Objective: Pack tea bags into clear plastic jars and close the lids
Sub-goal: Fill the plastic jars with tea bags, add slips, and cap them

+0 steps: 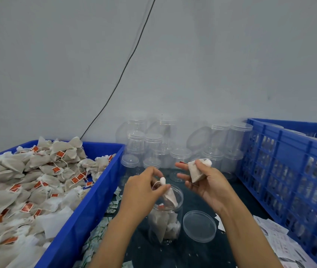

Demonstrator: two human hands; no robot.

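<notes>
Left hand: we see our left hand (144, 187) over the mouth of the open jar (165, 213), and its fingers pinch a tea bag (170, 196) by the top corner; the bag hangs partly inside the jar.
Right hand: our right hand (205, 178) is raised to the right of the jar and a little behind it, and the thumb and curled fingers grip a second tea bag (197, 171); the index and middle fingers point to the left.
Open jar: it stands upright on the dark table (198, 250), between our two forearms, and we see several tea bags already inside, to about half of its height.
Lid: one clear round lid (199, 226) lies flat on the table, just beside the jar on its right, not touching it.
Blue tray: on our left a blue tray (80, 213) holds a big heap of loose tea bags (28, 182) with red tags.
Empty jars: a group of clear jars with lids (153, 146) stands at the back by the grey wall (211, 55); some are stacked.
Blue crate: on our right we see a blue crate (289, 171) with holes in its side.
Papers: some printed paper pieces (275, 235) lie on the table near the crate.
Cable: a thin black cable (126, 64) runs down along the wall.
</notes>
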